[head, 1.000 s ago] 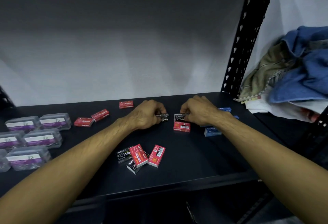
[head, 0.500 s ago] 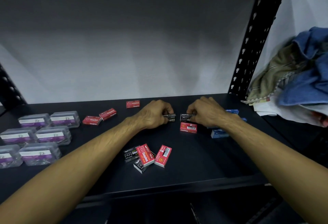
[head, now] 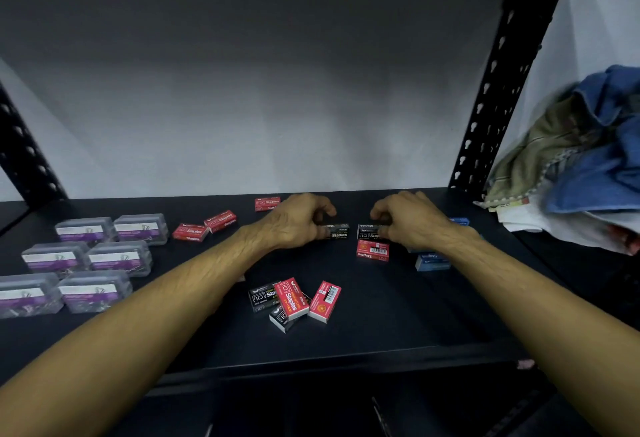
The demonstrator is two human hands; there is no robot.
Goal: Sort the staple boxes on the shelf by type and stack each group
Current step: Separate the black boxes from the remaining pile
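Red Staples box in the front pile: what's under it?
The red Staples box lies across two black staple boxes: one sticks out to its left, another pokes out at its near end. Whether anything else sits beneath is covered.

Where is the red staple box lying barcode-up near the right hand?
In the head view, the red barcode-up staple box lies right of centre, just in front of the right hand's black staple box.

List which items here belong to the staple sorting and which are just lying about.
Job: black staple boxes under the left hand and right hand; red boxes; blue boxes; mixed pile.
Lying about: clear clip cases; heaped cloths.
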